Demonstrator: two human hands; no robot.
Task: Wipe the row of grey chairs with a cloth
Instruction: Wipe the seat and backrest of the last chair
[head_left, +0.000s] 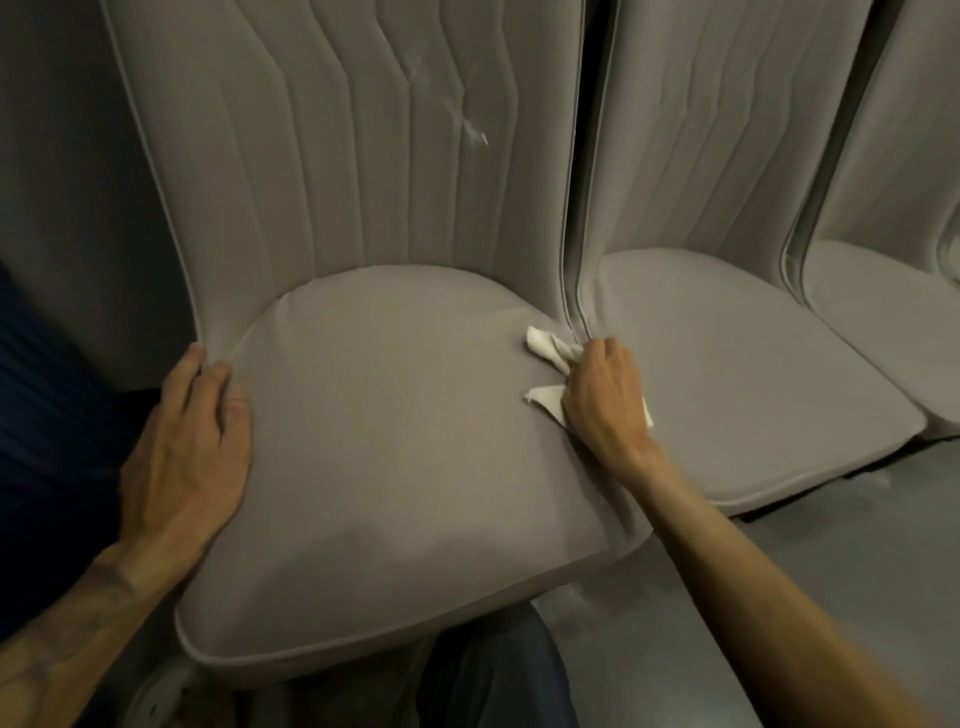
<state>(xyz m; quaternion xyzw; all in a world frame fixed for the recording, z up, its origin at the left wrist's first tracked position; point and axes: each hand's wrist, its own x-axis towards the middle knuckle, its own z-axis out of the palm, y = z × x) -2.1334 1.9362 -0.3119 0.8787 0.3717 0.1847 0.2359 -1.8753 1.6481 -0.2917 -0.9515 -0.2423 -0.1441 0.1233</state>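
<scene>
At the centre of the view: nearest chair (405, 467), grey upholstery, rounded seat cushion with piped rim, tall backrest stitched in bent vertical lines.

Toward 3 o'clock: second chair (737, 374), same grey make. Its backrest edge touches the first chair's, and its seat lies just beside the first seat.

Farther toward 3 o'clock: third chair (883, 332), only partly in frame, just beside the second.

Toward 5 o'clock: floor (779, 597), grey and smooth, visible below the front rims of the seats.

At 9 o'clock of the nearest seat: left hand (192, 441), palm down and resting flat on the cushion edge. The fingers are straight and close together, pointing to 12 o'clock, with the tips at the corner where backrest meets seat.

At 3 o'clock of the nearest seat: right hand (602, 395), knuckles up, fingers curled round the cloth and pressing it at the seam between the first and second chairs.

Cloth (545, 351): white and crumpled, with two ends sticking out toward 9 o'clock and lying on the nearest seat.

At 1 o'clock on the nearest backrest: white smear (470, 124), thin, streaked diagonally.
</scene>
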